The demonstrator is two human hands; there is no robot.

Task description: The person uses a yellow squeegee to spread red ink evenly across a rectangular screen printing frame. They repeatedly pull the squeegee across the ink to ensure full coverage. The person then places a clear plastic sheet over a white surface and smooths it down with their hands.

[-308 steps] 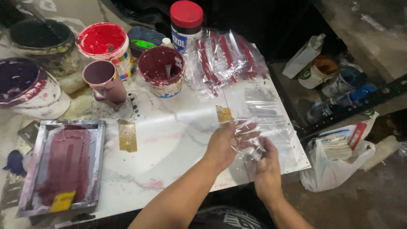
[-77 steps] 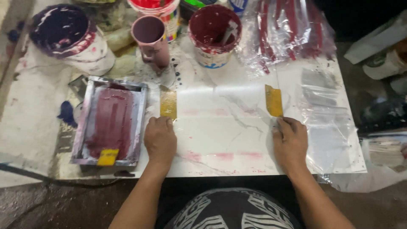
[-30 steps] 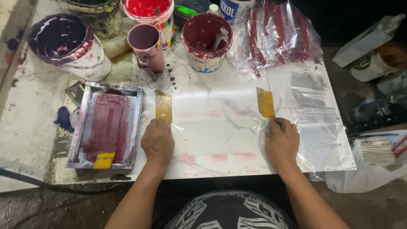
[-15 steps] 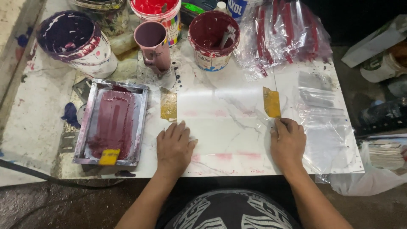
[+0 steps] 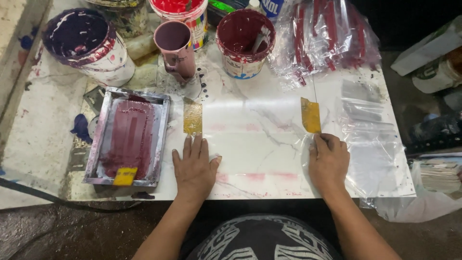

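Slid down from the yellow tape strip [image 5: 193, 118] since a second ago, left hand [image 5: 194, 168] now flat and spread wide on the white tabletop [image 5: 260, 144], fingertips just below that strip. Right hand [image 5: 328, 161] curled, fingers pressed on a clear plastic sheet [image 5: 365, 144] just under a second yellow strip [image 5: 311, 114], holding nothing that shows. Left of both, metal printing frame [image 5: 129, 137] smeared dark red; beyond, maroon paint bucket [image 5: 244, 42] and pink cup [image 5: 175, 48].
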